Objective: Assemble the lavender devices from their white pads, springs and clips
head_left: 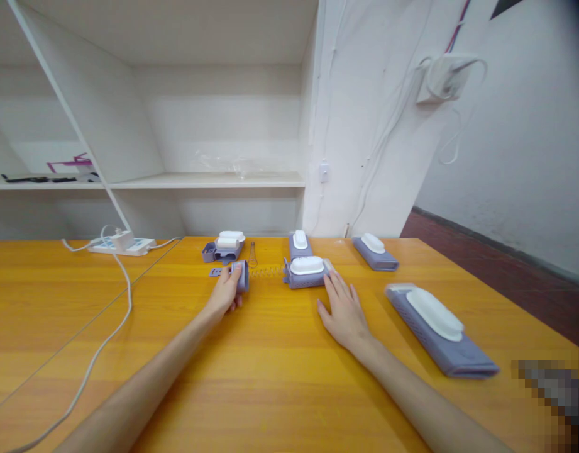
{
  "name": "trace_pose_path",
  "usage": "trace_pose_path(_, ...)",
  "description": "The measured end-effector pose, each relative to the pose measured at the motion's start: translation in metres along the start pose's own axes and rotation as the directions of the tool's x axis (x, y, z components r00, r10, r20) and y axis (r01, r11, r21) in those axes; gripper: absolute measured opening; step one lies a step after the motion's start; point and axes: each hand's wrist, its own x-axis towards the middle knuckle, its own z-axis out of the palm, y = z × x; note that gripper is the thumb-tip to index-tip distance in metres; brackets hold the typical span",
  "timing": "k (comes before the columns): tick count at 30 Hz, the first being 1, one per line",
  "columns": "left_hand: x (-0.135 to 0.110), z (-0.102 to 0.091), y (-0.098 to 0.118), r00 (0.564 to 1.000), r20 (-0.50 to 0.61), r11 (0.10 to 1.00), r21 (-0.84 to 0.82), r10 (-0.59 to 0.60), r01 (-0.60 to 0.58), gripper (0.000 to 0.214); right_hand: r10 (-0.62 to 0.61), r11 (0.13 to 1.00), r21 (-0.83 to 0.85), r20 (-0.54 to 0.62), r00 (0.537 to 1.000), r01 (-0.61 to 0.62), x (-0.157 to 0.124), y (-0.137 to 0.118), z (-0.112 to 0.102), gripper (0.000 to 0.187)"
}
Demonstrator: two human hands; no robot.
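Near the middle of the table, my left hand [227,290] is closed on a grey-purple end piece [242,277] with an open ring-like edge. Thin coiled wire, which looks like a spring [266,272], stretches from it to a grey-purple box [308,280] with a white oval part [307,266] on top. My right hand [343,311] lies with fingers spread, its fingertips touching the box's right end. A flat slotted grey tab [216,272] shows beside my left fingers. Part of the end piece is hidden by those fingers.
Similar boxes lie at the back [299,245], back right [376,253] and right [437,324]. Behind my left hand are another box [230,248], a small grey cup [209,251] and a wire loop [253,255]. A power strip [124,244] and white cable [110,343] occupy the left.
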Motion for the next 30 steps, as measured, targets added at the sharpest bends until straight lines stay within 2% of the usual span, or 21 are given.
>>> trace_pose_path(4, -0.007, 0.013, 0.012, 0.976, 0.197, 0.918, -0.396, 0.098, -0.012, 0.04, 0.005, 1.0, -0.007, 0.014, 1.0, -0.005, 0.0, 0.0, -0.001, 0.057)
trace_pose_path(6, -0.008, 0.018, 0.015, 0.973, 0.195, 0.886, -0.463, 0.122, -0.018, 0.039, 0.004, 1.0, -0.01, 0.015, 1.0, -0.004, 0.0, -0.001, -0.001, 0.056)
trace_pose_path(9, -0.003, 0.014, 0.011, 0.997, 0.028, 0.925, -0.375, 0.078, -0.062, 0.038, 0.003, 1.0, -0.009, 0.009, 1.0, -0.003, 0.0, -0.001, -0.002, 0.056)
trace_pose_path(12, 0.004, 0.001, 0.003, 0.995, -0.096, 0.98, -0.198, -0.011, -0.008, 0.039, 0.006, 1.0, -0.005, 0.008, 1.0, -0.006, 0.0, 0.0, 0.0, 0.056)
trace_pose_path(16, 0.008, -0.01, -0.004, 0.994, -0.087, 0.993, -0.108, -0.066, 0.056, 0.043, 0.005, 1.0, 0.0, 0.01, 1.0, -0.005, 0.0, 0.0, 0.0, 0.056)
trace_pose_path(22, 0.0, -0.002, 0.001, 0.998, 0.034, 0.997, -0.061, -0.047, 0.049, 0.043, 0.003, 1.0, -0.012, 0.008, 1.0, -0.003, 0.0, -0.001, -0.001, 0.056)
trace_pose_path(30, 0.004, 0.008, 0.006, 0.994, -0.02, 0.993, -0.034, -0.111, 0.111, 0.045, 0.008, 1.0, -0.012, 0.011, 1.0, -0.008, 0.0, -0.003, -0.002, 0.056)
